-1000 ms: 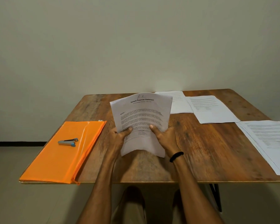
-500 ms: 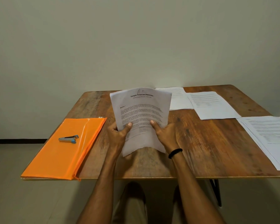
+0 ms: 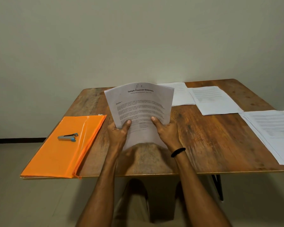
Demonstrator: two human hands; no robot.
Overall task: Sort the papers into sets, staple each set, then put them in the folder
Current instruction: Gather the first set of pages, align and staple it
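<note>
Item one: your left hand (image 3: 117, 133), thumb pressed on the front of the held paper (image 3: 140, 105) and fingers curled behind it, gripping the sheet low on its left side. Item two: your right hand (image 3: 166, 133), gripping the same paper low on its right side, thumb on the printed face; a black wristband (image 3: 178, 152) sits on that wrist. The held paper stands tilted up toward you above the middle of the wooden table (image 3: 211, 145), slightly bowed and headed "Sample Financial Statement"; whether it is one sheet or several cannot be told. Item three: orange folder (image 3: 64, 153), lying flat at the table's near left corner. Item four: stapler (image 3: 67, 137), grey with blue ends, resting on top of the folder, apart from both hands. Item five: three lots of printed paper flat on the table. The far stack (image 3: 181, 94) is partly hidden behind the held paper, the middle stack (image 3: 215, 100) lies just beside it to the right, and the right stack (image 3: 272, 133) lies at the table's right edge, fanned a little and cut off by the frame.
</note>
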